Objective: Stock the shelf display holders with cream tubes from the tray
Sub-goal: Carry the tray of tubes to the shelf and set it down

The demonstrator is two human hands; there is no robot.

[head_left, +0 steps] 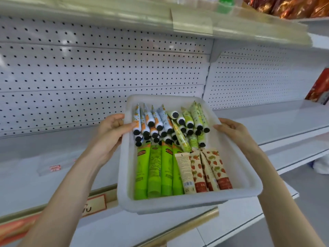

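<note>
White tray (178, 202) (plastic, perhaps) holds tubes (155, 172).

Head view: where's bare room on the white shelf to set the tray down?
Bare white shelf right of the white plastic tray, up to the red packets. Also left, between perforated white back panel and clear holder. Tray interior crowded with tubes.

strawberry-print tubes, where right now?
Head view: strawberry-print tubes lie in the near-right part of the white tray, directly right of the green tubes.
</note>
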